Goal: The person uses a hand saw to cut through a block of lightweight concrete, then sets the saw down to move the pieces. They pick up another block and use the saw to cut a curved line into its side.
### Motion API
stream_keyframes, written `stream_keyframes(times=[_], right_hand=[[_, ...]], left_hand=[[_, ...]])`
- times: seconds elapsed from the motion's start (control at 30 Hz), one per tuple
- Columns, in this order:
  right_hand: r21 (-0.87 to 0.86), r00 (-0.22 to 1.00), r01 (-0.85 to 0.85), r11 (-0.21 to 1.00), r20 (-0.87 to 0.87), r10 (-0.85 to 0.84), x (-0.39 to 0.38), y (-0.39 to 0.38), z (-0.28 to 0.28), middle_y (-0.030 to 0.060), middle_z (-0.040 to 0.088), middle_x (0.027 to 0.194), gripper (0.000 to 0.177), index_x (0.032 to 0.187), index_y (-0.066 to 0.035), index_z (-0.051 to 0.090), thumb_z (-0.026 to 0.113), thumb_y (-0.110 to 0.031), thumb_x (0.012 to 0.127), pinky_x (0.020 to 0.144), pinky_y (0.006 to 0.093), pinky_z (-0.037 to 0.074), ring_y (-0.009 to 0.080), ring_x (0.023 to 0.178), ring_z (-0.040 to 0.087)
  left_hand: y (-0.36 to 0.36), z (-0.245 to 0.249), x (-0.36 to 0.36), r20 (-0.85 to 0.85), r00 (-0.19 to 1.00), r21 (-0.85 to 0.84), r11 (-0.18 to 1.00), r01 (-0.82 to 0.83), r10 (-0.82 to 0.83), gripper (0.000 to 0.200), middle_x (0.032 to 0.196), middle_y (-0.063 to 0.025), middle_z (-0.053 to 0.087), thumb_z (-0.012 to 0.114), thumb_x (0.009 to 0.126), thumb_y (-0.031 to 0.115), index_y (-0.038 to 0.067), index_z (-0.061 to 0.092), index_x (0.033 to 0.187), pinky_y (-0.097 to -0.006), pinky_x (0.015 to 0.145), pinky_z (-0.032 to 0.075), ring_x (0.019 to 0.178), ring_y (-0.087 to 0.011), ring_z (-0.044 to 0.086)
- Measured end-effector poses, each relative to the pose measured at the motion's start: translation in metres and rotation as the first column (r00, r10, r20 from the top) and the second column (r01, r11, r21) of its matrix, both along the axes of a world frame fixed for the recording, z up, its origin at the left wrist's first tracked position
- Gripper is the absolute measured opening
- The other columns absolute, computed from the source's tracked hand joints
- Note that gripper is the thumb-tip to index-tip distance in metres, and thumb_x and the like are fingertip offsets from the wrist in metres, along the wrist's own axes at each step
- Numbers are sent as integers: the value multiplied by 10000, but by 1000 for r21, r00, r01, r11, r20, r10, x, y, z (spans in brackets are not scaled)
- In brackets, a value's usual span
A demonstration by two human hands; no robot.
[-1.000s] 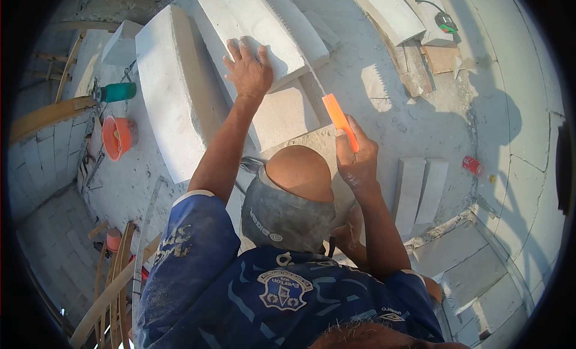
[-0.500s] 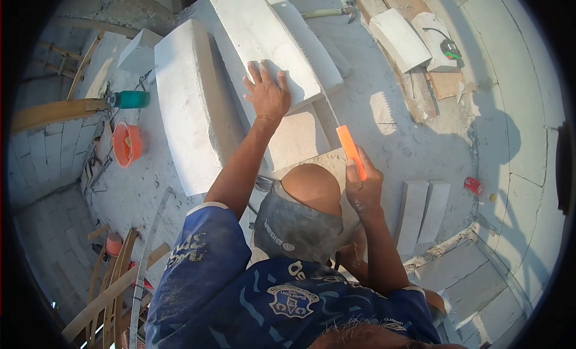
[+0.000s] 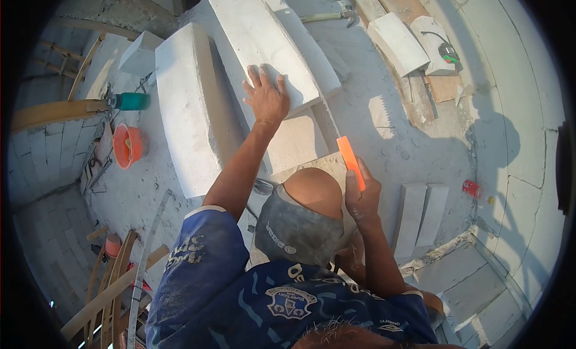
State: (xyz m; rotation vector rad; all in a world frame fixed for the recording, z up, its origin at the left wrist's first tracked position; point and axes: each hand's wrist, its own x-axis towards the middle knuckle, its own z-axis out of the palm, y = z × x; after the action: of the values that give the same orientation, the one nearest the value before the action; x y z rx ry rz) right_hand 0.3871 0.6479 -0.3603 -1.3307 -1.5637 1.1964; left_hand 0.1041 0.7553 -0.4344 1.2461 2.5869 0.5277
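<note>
Above the dusty floor (image 3: pixel 420 160), the right hand (image 3: pixel 362 200) half hides an orange handle (image 3: pixel 348 152).

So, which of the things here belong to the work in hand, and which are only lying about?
In use:
- left hand, flat on the white block
- right hand, gripping the orange-handled saw

Lying about:
- hammer
- orange bucket
- red can
- two small blocks, to the right
</note>
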Motion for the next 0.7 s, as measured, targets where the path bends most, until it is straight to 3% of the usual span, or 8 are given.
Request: stream_keyframes(times=[0.03, 0.1, 0.2, 0.4, 0.47, 0.53, 0.7], right_hand=[[-4, 1000, -5, 1000, 3, 5, 0, 4, -1, 54, 579, 712, 375, 1337, 74, 650, 590, -97, 1009, 592, 302, 465, 98, 636, 536], [-4, 993, -54, 999, 103, 54, 3, 12, -1, 172, 678, 791, 385, 1334, 58, 652, 627, -81, 976, 632, 344, 537, 201, 625, 649], [10, 998, -53, 999, 36, 53, -7, 33, -6, 174, 675, 787, 388, 1337, 57, 652, 617, -70, 972, 627, 342, 536, 193, 627, 647], [40, 997, -24, 999, 69, 21, -16, 12, -13, 189, 676, 771, 380, 1319, 79, 655, 617, -57, 966, 617, 352, 537, 200, 624, 658], [46, 999, -28, 999, 33, 27, -10, 16, -15, 142, 640, 726, 386, 1334, 77, 650, 607, -48, 971, 595, 337, 519, 177, 597, 615], [-79, 992, -35, 996, -124, 25, 0, 23, -18, 83, 592, 705, 396, 1350, 77, 644, 595, -38, 975, 585, 317, 502, 140, 592, 566], [177, 998, -60, 982, -11, 63, 2, 23, -38, 54, 574, 723, 366, 1322, 63, 658, 588, -38, 977, 584, 308, 486, 107, 623, 543]], left_hand=[[1, 0, -1, 3, 1000, -4, 1000, -5, 5, 718, 1742, -220, 157, 424, 1099, 514, 28, 354, 1623, -811, 1168, 257, 1537, -592, 197], [-1, -3, 4, 7, 1000, 21, 1000, -19, 19, 708, 1740, -222, 159, 426, 1099, 506, 33, 362, 1621, -818, 1162, 258, 1536, -592, 200], [-1, -2, 4, -5, 1000, 22, 1000, -3, 3, 707, 1741, -226, 157, 423, 1100, 504, 33, 360, 1624, -823, 1156, 261, 1538, -591, 197], [0, -3, -1, -9, 1000, 12, 1000, 0, 0, 715, 1745, -227, 156, 414, 1100, 505, 37, 344, 1636, -820, 1156, 262, 1533, -602, 203], [1, -2, -1, -3, 1000, 11, 1000, 0, 1, 718, 1744, -232, 158, 415, 1099, 504, 33, 344, 1635, -817, 1159, 260, 1531, -609, 204], [-1, -1, 1, 13, 1000, 23, 1000, 5, -5, 724, 1744, -236, 152, 414, 1098, 507, 31, 336, 1638, -814, 1162, 261, 1534, -609, 192], [0, 1, 1, 39, 999, 30, 1000, 0, -1, 722, 1740, -239, 151, 411, 1100, 502, 28, 328, 1638, -809, 1173, 246, 1537, -606, 182]])
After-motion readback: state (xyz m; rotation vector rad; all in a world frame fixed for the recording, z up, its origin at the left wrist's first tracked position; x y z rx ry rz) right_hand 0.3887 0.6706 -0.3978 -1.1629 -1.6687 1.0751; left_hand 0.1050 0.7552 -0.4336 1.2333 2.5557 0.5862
